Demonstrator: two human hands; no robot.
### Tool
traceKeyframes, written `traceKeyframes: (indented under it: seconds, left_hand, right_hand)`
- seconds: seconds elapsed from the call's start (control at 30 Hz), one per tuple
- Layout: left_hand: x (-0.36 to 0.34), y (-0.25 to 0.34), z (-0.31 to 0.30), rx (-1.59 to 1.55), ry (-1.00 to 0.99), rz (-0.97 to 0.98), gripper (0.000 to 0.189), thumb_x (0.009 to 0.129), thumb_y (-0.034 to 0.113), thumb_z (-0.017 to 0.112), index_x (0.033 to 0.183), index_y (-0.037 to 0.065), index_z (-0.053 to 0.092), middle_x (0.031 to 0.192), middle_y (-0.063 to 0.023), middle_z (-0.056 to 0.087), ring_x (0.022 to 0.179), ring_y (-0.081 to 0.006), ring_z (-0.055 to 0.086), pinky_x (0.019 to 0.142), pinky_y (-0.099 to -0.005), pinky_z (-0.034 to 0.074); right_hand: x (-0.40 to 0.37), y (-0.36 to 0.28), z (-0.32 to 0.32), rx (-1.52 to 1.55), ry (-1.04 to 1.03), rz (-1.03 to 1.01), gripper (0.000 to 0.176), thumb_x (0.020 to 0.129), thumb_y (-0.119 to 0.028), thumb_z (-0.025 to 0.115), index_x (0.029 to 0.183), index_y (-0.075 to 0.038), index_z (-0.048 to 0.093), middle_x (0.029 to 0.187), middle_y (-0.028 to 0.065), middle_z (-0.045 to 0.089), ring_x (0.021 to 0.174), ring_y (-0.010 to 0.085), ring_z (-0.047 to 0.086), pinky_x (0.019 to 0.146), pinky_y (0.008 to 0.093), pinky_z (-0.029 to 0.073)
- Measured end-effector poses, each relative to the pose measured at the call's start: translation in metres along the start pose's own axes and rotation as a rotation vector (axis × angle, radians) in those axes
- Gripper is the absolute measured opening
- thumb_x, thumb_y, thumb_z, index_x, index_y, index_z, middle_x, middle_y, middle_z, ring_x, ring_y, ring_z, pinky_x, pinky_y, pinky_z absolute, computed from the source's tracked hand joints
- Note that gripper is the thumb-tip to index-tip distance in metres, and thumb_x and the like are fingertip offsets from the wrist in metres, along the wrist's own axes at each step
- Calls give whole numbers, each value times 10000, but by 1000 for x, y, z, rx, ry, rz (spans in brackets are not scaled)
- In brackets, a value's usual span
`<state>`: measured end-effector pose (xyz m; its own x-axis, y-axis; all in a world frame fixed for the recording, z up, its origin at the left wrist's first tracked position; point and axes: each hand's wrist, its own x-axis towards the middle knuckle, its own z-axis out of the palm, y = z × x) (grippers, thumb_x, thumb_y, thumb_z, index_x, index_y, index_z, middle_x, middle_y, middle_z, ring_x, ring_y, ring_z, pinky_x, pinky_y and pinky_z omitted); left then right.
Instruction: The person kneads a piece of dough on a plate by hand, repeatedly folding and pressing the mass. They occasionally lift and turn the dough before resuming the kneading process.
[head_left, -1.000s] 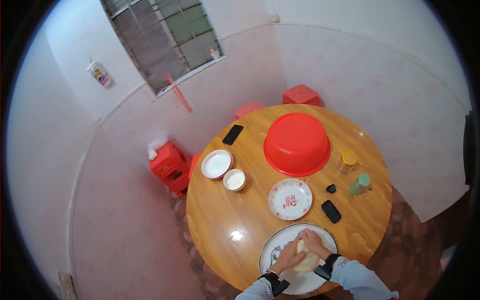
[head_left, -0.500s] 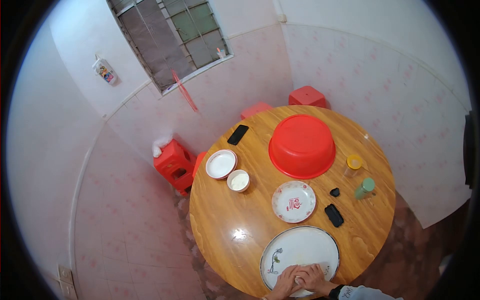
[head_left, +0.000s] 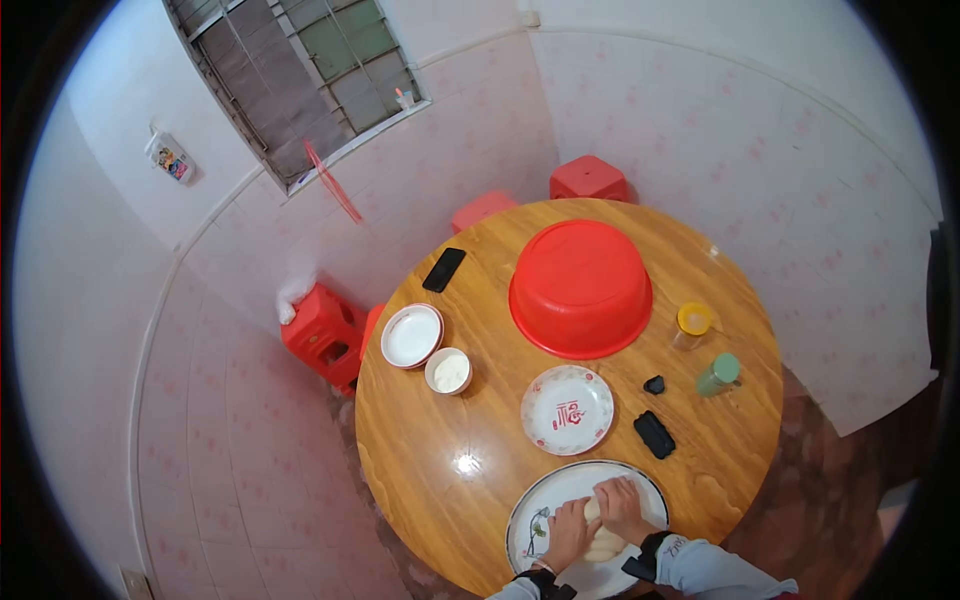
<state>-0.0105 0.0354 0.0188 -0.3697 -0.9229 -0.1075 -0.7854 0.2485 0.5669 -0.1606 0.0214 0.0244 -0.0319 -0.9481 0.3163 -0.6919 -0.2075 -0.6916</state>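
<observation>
A pale lump of dough lies on a large white platter with a dark rim and a painted flower. My left hand presses on the dough's left side, its fingers curled over the top. From the right, my right hand grips the far end of the dough with bent fingers. The two hands are close together, and part of the dough is hidden beneath them. Just beyond the platter sits a white plate with a red design.
An upturned red basin stands at the back of the round wooden table. At left are a bowl of white powder, stacked plates and a phone. A yellow-lidded jar, green bottle and black case are at right.
My hands have moved forward on the platter and slightly apart, so more of the dough shows between my wrists. The whole view has shifted a little.
</observation>
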Motion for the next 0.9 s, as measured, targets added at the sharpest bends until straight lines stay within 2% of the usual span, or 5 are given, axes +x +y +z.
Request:
traceKeyframes:
  seconds: [0.33,0.47,0.63,0.7,0.9]
  left_hand:
    - [26,-3,2,81,21,-27,486,871,410,671,1202,68,572,1000,-162,624,953,-364,599,764,-501,473]
    - [11,-17,1,-167,33,112,547,857,357,710,1280,52,546,1062,-191,616,1005,-367,576,889,-453,461]
    - [-40,-9,-33,-502,-65,164,596,818,340,774,1285,44,553,1219,-165,578,1145,-324,541,1010,-408,409]
    - [-58,-3,-38,-394,-79,189,682,802,339,790,1344,38,506,1336,-166,514,1228,-338,483,1051,-420,379]
    - [-92,8,-32,-378,-108,285,787,772,307,804,1390,-5,429,1357,-226,447,1272,-396,418,1079,-450,343]
  right_hand:
    - [23,19,16,18,24,100,238,937,-244,539,886,-38,647,878,167,668,876,347,618,783,473,475]
    - [4,17,10,205,-294,464,328,975,-298,457,925,-54,671,911,183,679,893,370,634,814,467,484]
    - [-33,-26,-35,299,-278,395,284,963,-301,493,971,-61,646,941,154,666,948,348,614,838,441,473]
    - [-51,-42,-48,174,-221,59,206,901,-253,591,972,-66,636,959,131,639,912,338,587,815,429,462]
    - [-95,-60,-63,-89,-116,-277,276,782,-197,676,1037,-97,638,1026,72,590,878,267,543,771,389,437]
